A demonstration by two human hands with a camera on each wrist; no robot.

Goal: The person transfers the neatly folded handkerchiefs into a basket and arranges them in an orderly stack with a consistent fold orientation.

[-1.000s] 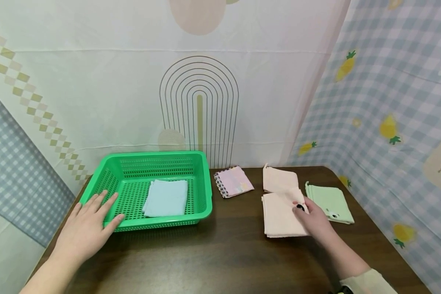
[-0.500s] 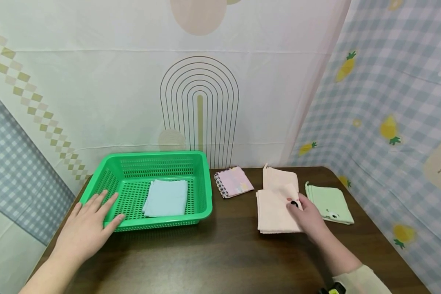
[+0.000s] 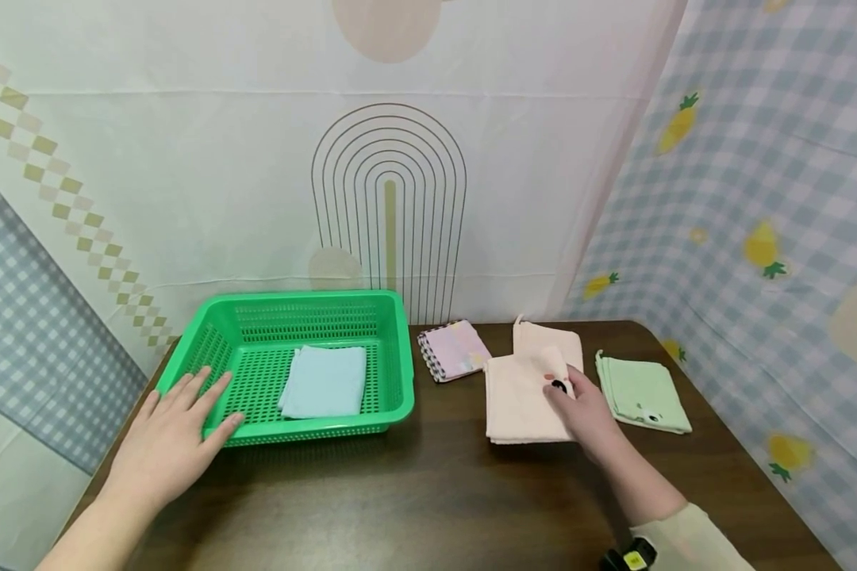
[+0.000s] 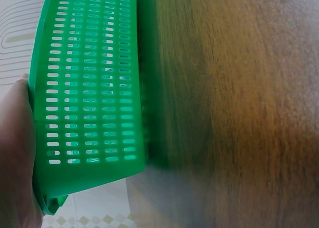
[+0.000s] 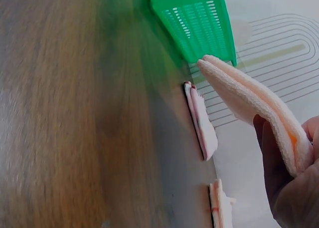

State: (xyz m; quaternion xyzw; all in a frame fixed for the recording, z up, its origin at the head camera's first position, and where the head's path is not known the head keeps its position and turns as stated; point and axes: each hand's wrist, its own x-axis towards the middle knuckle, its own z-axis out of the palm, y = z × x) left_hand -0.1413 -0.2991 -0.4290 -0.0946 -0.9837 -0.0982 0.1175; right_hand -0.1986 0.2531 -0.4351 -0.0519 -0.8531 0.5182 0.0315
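Observation:
A folded peach towel [image 3: 521, 400] with a small black-and-white eye motif is pinched at its right side by my right hand [image 3: 589, 412]. In the right wrist view the towel [image 5: 249, 101] is raised above the table, thumb on one face and fingers on the other. My left hand [image 3: 167, 440] lies with spread, straight fingers over the front-left corner of a green plastic basket [image 3: 293, 429]. A folded light blue towel [image 3: 324, 382] lies inside the basket, toward its right. In the left wrist view part of the left hand [image 4: 17, 143] rests along the basket's rim.
Right of the basket lies a folded pink cloth [image 3: 457, 349] with a checkered edge. A second peach towel [image 3: 550, 337], partly covered by the held one, lies behind it. A folded green towel [image 3: 643, 388] is at the right of the dark wooden table [image 3: 400, 507]. Printed curtains back the table.
My right hand has carried the peach towel left and slightly toward the back, so it now overlaps the pink cloth's corner in the head view. The left hand and basket have stayed put.

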